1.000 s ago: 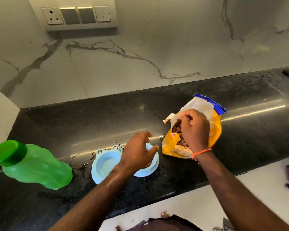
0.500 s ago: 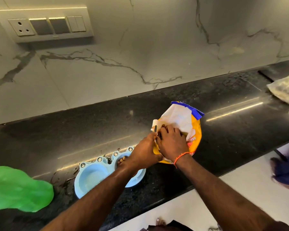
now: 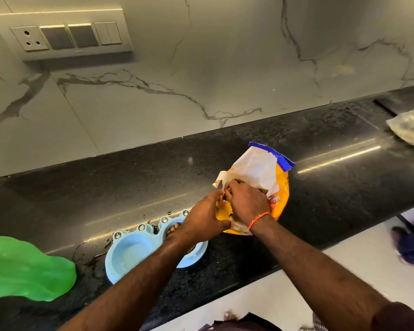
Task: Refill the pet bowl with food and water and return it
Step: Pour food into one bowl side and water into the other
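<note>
A light blue double pet bowl (image 3: 129, 254) sits on the black counter (image 3: 105, 187) near its front edge. Its left cup holds a little water; the right cup holds some brown kibble, mostly hidden under my left forearm. Just right of it stands a yellow and blue pet food bag (image 3: 263, 173) with its torn white top open. My left hand (image 3: 203, 216) pinches the bag's left edge. My right hand (image 3: 246, 201), with an orange thread on the wrist, grips the bag's mouth beside it. A green water bottle (image 3: 26, 268) lies at the far left.
Water is spilled on the counter around the bowl's left side. A pale plastic bag (image 3: 411, 130) lies at the far right of the counter. A switch panel (image 3: 65, 34) is on the marble wall. Someone's foot in blue (image 3: 411, 247) is on the white floor at right.
My left hand left the bowl's right cup and came up to the bag's edge. My right hand moved from inside the bag to its mouth. The view shifted right.
</note>
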